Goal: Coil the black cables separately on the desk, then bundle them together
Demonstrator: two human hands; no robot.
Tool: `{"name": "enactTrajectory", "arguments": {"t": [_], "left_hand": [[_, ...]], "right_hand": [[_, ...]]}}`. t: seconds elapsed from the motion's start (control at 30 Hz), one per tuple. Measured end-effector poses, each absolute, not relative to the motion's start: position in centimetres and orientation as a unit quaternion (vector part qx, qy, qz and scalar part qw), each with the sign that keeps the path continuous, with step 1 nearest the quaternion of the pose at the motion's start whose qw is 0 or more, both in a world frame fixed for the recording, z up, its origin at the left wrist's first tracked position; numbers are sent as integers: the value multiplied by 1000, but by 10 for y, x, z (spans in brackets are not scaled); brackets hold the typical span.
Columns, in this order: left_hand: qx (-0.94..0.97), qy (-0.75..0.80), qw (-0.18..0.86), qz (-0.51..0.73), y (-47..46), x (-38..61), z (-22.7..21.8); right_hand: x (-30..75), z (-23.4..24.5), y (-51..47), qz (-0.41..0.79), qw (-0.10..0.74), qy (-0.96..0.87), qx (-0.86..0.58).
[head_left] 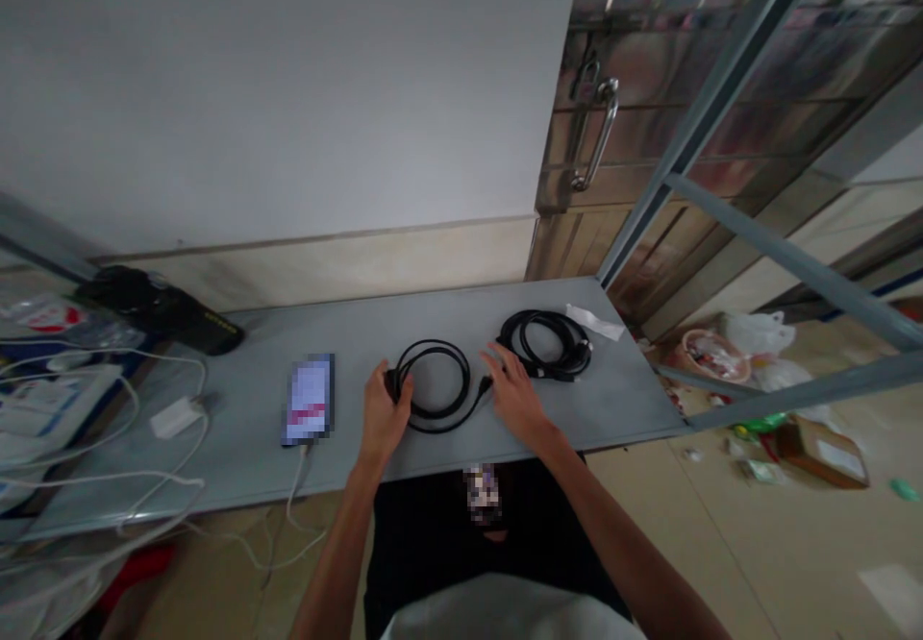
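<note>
A black cable (467, 381) lies in a loose coil on the grey shelf. My left hand (386, 407) is closed round the coil's left side, where a dark plug shows between thumb and fingers. The cable's other end, with a black connector (485, 384), curves out to the right. Beside that connector is my right hand (515, 392), its fingers stretched out and apart; whether it touches the connector I cannot tell. Just beyond my right hand rests a second, thicker bundle of black cables (583, 359), with several connectors along its near side.
Left of the coil, a phone (309, 398) lies plugged into a white cord. Farther left are a white adapter (177, 417), a black bottle (194, 321) and tangled white cords. A white strip (595, 322) lies by the bundle. Metal frame bars (793, 246) rise at the right.
</note>
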State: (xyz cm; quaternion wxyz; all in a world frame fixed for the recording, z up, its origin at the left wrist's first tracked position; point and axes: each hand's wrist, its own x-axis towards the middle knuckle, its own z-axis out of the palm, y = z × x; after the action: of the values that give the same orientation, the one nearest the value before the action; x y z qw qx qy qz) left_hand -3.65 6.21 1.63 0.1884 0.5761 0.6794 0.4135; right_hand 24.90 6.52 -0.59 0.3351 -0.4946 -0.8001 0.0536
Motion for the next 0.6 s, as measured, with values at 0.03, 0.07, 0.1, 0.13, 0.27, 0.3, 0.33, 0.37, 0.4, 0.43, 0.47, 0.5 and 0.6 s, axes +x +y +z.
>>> {"name": "enactTrajectory", "arguments": {"t": [0.03, 0.07, 0.1, 0.13, 0.27, 0.3, 0.33, 0.37, 0.4, 0.43, 0.47, 0.5, 0.6], "left_hand": [[583, 679, 171, 412, 59, -38, 15], [588, 678, 157, 412, 54, -39, 15], [595, 674, 143, 414, 49, -41, 15], [602, 670, 125, 417, 43, -43, 15], [622, 651, 36, 434, 20, -54, 15], [620, 650, 22, 439, 17, -56, 15], [615, 652, 16, 443, 15, -57, 15], [610, 654, 15, 447, 14, -58, 15], [607, 655, 15, 449, 13, -58, 15], [606, 655, 15, 451, 13, -58, 15], [606, 654, 16, 452, 13, -57, 16], [606, 654, 16, 452, 14, -56, 17], [599, 660, 18, 452, 12, -53, 20]], "right_hand": [[255, -4, 64, 52, 338, -793, -504], [264, -1, 63, 49, 340, -789, -510], [273, 1, 61, 43, 343, -785, -515], [285, 3, 59, 35, 346, -780, -521], [330, 2, 53, -8, 349, -754, -557], [339, -1, 51, -14, 348, -747, -566], [346, -5, 50, -16, 346, -742, -574], [351, -9, 49, -14, 346, -739, -578], [354, -13, 49, -8, 345, -738, -579], [355, -17, 49, -1, 345, -740, -577], [356, -20, 49, 6, 345, -743, -573], [356, -22, 49, 13, 345, -747, -568], [355, -23, 51, 24, 346, -755, -557]]}}
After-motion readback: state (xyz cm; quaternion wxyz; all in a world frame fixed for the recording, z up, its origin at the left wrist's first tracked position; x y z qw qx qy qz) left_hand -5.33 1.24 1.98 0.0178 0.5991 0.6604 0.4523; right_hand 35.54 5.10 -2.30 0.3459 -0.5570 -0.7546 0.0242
